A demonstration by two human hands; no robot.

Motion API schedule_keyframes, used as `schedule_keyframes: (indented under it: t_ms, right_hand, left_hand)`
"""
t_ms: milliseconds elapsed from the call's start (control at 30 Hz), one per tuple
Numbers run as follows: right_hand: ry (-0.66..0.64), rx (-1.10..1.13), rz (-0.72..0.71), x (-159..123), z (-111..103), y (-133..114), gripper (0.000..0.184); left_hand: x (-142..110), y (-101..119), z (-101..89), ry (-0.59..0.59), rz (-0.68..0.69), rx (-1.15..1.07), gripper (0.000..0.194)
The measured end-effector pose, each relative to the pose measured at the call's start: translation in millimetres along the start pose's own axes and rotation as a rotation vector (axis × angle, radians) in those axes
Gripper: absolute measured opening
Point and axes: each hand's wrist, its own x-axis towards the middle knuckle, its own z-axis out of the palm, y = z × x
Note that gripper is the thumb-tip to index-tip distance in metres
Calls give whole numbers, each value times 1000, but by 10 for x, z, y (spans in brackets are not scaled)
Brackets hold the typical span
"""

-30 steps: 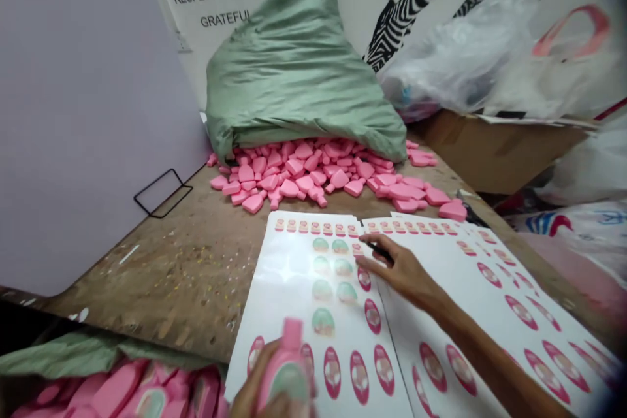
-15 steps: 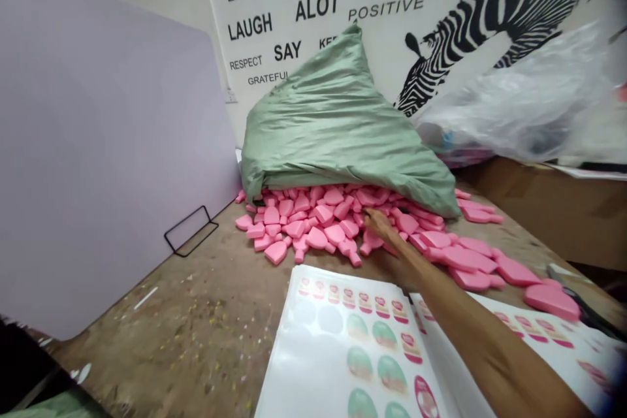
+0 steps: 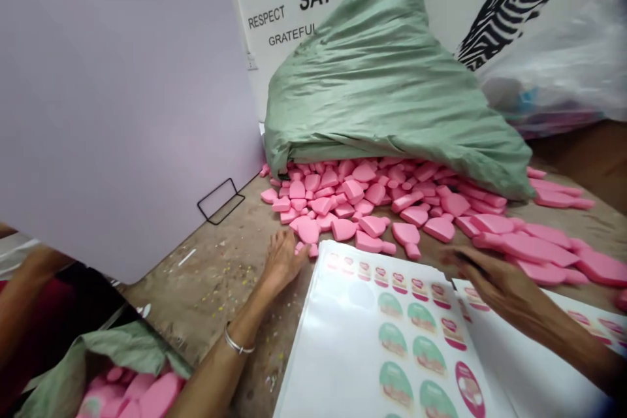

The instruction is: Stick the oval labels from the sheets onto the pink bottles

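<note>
My left hand [image 3: 284, 261] stretches forward over the wooden table [image 3: 215, 274], fingers spread, fingertips touching a flat pink bottle [image 3: 307, 233] at the near edge of the pile. My right hand [image 3: 490, 274] rests at the top of the sticker sheets, fingers curled round a thin dark object [image 3: 467, 260]. Many pink bottles [image 3: 392, 199] spill from under a green sack [image 3: 392, 91]. Two white sticker sheets [image 3: 343, 353] with green and red oval labels lie in front of me.
A lilac board [image 3: 112, 98] stands at left on a black wire stand [image 3: 220, 199]. A green bag holding pink bottles [image 3: 122, 392] sits at lower left, with another arm [image 3: 24, 287] beside it. A clear plastic bag [image 3: 553, 78] and a cardboard box [image 3: 588, 150] are at right.
My left hand, which held a labelled pink bottle low down, now reaches out to the pile. My right hand has drawn back from the pile to the sheets. The view has swung left.
</note>
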Motion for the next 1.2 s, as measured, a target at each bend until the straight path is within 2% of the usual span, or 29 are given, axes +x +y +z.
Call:
schedule_keyframes:
  t_ms: [33,100,167,267,333,400,467,533,600,700,767,800,933,1033,1100,1200]
  right_hand:
    - [-102,38,48,-147,-90,49,31]
    - [-186,55,128,-433,-227,74,41]
    - [-149,55,183,-700,-312,-28,47]
    - [-152,113,238,-1053,-343,-391,48]
    - [-155,163,272,-1249,-285,-699,45]
    - [-156,223,285,-1411,-164,-984,44]
    - [-229,325,304,-1554,-21,-1194,46]
    - [-299,464,321,-1704,85,-1311,40]
    - [-355,590,361,-1872,114,-1354,36]
    - [-394,675,477,-2096,40,-1338,39]
    - [-405,635,500,-2160,-27,-1283,40]
    - [-385,578,478,-2158,-50,-1240,41]
    - [-203,215,388,-1994,-38,-1002,35]
    - [-167,-73,265,-1857,58,-842,22]
    - [-146,-224,126,-1802,120,-761,15]
    - [-90,-368,-15,-1760,149,-658,12]
  left_hand:
    - [-92,-16,-11,-7,-33,13,29]
    - [-234,-45,-39,-5,-106,28,24]
    - [-323,-56,-96,14,-170,24,28]
    - [-492,38,-235,22,-210,-19,38]
    - [-726,229,-315,4,-186,-89,50]
    - [-1076,506,-352,-51,-109,-226,63]
    - [-1489,790,-341,-187,4,-400,61]
    - [-1877,992,-294,-352,12,-567,54]
    - [-2176,1080,-230,-523,-110,-814,52]
    - [-2436,1075,-153,-775,-363,-1260,50]
    - [-2493,1042,-138,-848,-425,-1425,47]
    - [-2488,1023,-143,-824,-414,-1439,45]
    - [-2283,909,-190,-524,-368,-1262,37]
    - [-2092,837,-160,-384,-398,-1175,40]
    - [-2019,842,-98,-369,-397,-1197,39]
    - [-1977,929,15,-443,-397,-1258,35]
